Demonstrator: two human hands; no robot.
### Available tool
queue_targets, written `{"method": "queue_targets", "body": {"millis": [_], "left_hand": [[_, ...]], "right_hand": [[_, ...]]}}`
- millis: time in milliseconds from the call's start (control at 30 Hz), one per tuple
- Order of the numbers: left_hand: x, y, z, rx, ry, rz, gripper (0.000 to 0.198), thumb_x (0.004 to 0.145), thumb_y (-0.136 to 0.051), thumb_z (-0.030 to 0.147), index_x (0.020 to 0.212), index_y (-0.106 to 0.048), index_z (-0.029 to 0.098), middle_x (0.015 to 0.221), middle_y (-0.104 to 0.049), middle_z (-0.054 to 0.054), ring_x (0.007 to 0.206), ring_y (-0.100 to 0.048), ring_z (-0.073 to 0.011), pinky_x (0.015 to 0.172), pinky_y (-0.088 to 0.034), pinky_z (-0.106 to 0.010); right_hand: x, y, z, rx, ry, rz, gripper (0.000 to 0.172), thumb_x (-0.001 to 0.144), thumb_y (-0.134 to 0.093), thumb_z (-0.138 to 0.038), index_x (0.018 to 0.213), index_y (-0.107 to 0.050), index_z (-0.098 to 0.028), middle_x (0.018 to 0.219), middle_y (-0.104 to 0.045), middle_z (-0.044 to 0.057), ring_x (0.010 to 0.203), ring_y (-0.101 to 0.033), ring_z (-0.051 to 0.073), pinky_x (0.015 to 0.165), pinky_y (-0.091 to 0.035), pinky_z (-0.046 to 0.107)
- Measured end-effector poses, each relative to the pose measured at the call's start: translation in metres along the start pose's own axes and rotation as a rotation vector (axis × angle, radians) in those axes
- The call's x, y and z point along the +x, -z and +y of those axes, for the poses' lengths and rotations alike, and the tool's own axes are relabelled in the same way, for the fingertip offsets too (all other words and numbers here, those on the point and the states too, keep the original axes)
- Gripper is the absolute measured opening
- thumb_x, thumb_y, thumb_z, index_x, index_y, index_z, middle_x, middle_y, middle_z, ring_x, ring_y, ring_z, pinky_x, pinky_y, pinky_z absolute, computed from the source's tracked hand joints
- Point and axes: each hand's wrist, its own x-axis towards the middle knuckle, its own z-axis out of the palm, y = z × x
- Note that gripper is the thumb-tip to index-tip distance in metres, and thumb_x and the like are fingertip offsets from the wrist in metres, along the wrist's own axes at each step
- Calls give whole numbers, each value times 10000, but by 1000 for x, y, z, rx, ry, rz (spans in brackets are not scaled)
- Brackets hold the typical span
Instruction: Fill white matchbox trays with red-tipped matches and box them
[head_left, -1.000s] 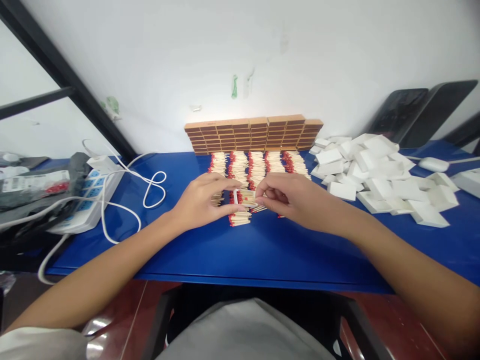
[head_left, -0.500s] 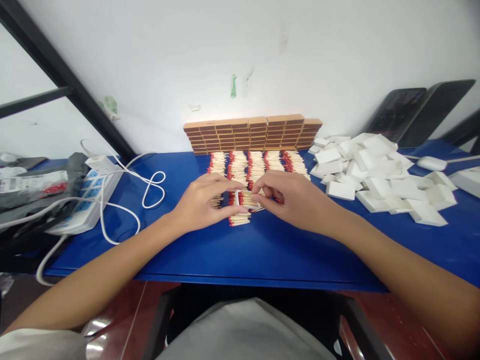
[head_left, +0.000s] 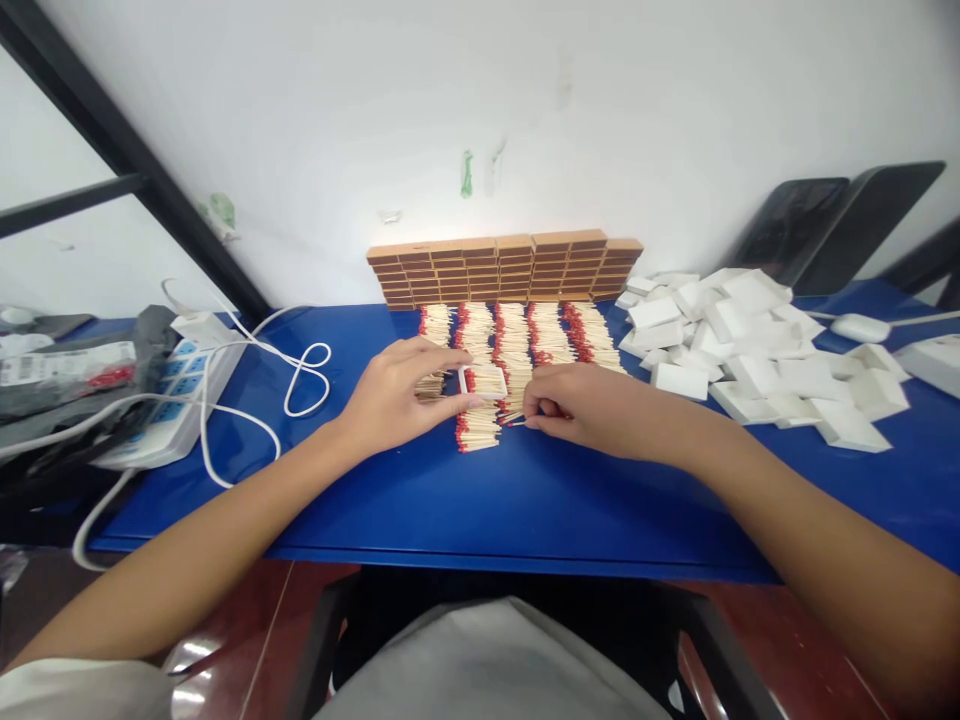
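Note:
My left hand (head_left: 405, 395) pinches the left end of a small white tray (head_left: 484, 381) between thumb and fingers; red-tipped matches lie inside it. The tray is held over the rows of loose matches (head_left: 512, 335) on the blue table. To its right, my right hand (head_left: 574, 405) has its fingertips pinched on a match (head_left: 515, 422) low at the front of the rows. Several rows of matches run back from my hands to a stacked wall of brown matchboxes (head_left: 510, 270).
A heap of white box trays (head_left: 757, 345) lies to the right, with dark devices (head_left: 825, 230) leaning on the wall behind. On the left are a power strip (head_left: 180, 390), white cables (head_left: 304, 365) and dark bags (head_left: 112, 380). The blue table's front edge (head_left: 525, 565) is near me.
My right hand has moved away from the white tray, slightly right and down to the match. The tray, still in my left hand, now shows matches lying in it.

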Motion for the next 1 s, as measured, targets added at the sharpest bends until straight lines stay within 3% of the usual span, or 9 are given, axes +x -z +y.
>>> {"method": "queue_targets", "body": {"millis": [167, 333, 533, 1000], "left_hand": [[1, 1, 0, 9, -1, -11, 406, 903, -805, 524, 1165, -780, 215, 1072, -817, -78, 985, -762, -222, 936, -585, -362], [0, 1, 0, 0, -17, -8, 414, 891, -820, 516, 1174, -779, 217, 1068, -814, -71, 968, -759, -214, 919, -581, -350], [0, 1, 0, -2, -18, -15, 422, 899, -809, 526, 1180, -774, 212, 1069, -815, -75, 971, -759, -217, 912, -581, -355], [0, 1, -1, 8, -30, -7, 414, 884, -837, 488, 1167, -780, 191, 1066, -817, -71, 980, -760, -212, 926, -577, -347]], "right_hand": [[0, -1, -6, 2, 29, 9, 112, 940, -558, -208, 871, -647, -199, 923, -697, 54, 750, -562, 173, 674, -386, 299], [3, -6, -6, -8, 6, 52, 128, 966, -572, -218, 1022, -685, -198, 939, -694, 57, 773, -573, 184, 688, -377, 295], [3, -5, -4, -14, 30, 40, 119, 978, -567, -211, 915, -666, -197, 928, -693, 51, 783, -570, 181, 698, -372, 296], [1, -2, -4, -3, -31, 27, 112, 983, -614, -290, 943, -675, -206, 910, -689, 48, 753, -568, 181, 673, -363, 295]]}}
